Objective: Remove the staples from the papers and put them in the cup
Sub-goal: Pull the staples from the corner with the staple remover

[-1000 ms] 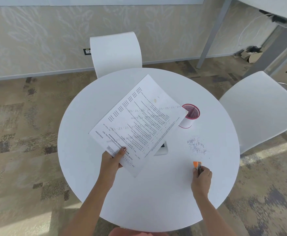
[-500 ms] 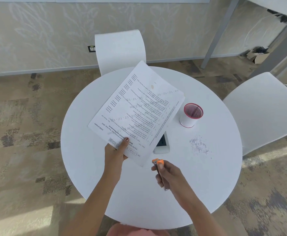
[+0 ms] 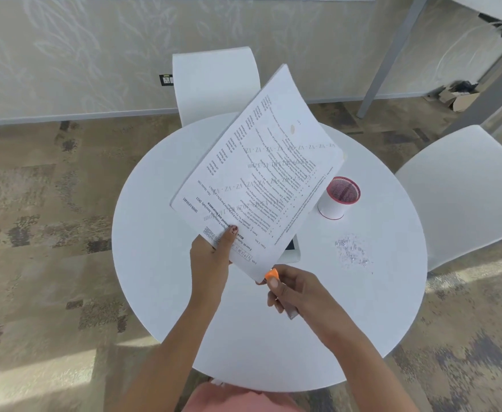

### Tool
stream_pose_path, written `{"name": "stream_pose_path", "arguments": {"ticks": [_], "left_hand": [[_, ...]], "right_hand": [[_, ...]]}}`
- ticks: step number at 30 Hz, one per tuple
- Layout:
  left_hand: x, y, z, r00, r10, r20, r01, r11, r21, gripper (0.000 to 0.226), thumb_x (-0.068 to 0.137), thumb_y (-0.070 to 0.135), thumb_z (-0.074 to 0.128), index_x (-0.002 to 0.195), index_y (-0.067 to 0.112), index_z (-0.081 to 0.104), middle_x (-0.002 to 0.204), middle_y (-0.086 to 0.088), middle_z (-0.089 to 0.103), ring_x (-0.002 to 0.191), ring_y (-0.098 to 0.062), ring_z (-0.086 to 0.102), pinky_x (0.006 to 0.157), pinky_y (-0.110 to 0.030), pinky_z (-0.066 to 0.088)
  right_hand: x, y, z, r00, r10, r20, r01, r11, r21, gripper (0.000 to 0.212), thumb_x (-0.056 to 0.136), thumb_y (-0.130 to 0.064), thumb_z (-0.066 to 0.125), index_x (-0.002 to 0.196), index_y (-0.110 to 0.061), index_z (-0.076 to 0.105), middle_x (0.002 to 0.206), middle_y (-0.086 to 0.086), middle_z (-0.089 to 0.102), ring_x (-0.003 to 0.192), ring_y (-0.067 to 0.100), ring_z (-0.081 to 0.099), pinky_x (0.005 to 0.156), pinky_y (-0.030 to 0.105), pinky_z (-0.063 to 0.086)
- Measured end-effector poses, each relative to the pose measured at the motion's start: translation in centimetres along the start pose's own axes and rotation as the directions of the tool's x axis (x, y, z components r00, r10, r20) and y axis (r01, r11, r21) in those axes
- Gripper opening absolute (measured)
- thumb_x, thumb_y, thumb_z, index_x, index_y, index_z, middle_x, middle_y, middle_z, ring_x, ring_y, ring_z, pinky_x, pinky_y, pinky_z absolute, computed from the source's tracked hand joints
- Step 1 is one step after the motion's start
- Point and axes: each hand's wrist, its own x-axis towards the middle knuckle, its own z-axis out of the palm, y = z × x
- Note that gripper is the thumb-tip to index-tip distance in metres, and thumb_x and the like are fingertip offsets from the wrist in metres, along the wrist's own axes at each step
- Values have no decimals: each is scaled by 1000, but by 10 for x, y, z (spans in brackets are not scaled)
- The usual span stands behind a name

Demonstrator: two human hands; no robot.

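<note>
A stack of printed papers (image 3: pixel 261 171) is held tilted above the round white table (image 3: pixel 160 263), pinched at its near edge by my left hand (image 3: pixel 214 251). My right hand (image 3: pixel 294 289) grips an orange-tipped staple remover (image 3: pixel 272 275), whose tip touches the papers' nearest corner. A white cup with a red rim (image 3: pixel 337 200) stands on the table to the right of the papers. A small pile of loose staples (image 3: pixel 352 251) lies on the table in front of the cup.
A white device with a dark screen (image 3: pixel 292 248) lies on the table, partly hidden under the papers. White chairs stand at the far side (image 3: pixel 214 81) and at the right (image 3: pixel 464 185). A grey table leg (image 3: pixel 389 55) rises at the back right.
My left hand has raised and tilted the papers. My right hand has carried the staple remover from the table's right side up to the papers' near corner.
</note>
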Motion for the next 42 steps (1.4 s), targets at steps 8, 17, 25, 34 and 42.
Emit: {"name": "stream_pose_path", "arguments": {"ticks": [8,17,25,34,42], "left_hand": [[-4,10,1,1000,23,-16,-24,1000,-13,32,83,35,63,113,23,66,108,-1,74,91,-13,70,64,-26,58],[-13,17,9,1000,26,3,-26,1000,-14,16,84,34,63,99,35,68,93,15,75,84,-8,68,63,-31,58],[-11,27,10,999,44,13,-43,998,-46,35,85,33,63,115,15,67,102,2,75,87,-9,69,62,-25,56],[-8,34,13,998,52,34,-49,996,-80,29,86,32,63,112,20,67,100,7,75,90,-11,69,69,-32,59],[-9,35,13,998,46,38,-42,996,-83,25,85,31,63,108,24,68,97,9,75,89,-13,68,71,-40,58]], "right_hand": [[-8,-11,-9,999,-7,35,4,997,79,34,82,-41,67,104,-17,71,102,25,64,79,27,50,73,40,33],[-6,-23,-6,1000,5,13,-5,999,47,29,78,-36,70,101,-18,71,81,1,64,76,22,53,71,36,36],[-7,-26,-7,998,-40,-47,40,999,11,29,72,-24,73,96,-8,72,102,17,69,73,15,64,65,24,44],[-8,-33,-6,994,-68,-84,71,997,25,21,71,-24,72,89,-14,75,95,9,74,72,14,67,63,19,47],[-8,-37,-4,991,-68,-117,69,998,6,19,68,-24,73,84,-15,74,91,9,74,71,16,66,64,26,45]]}}
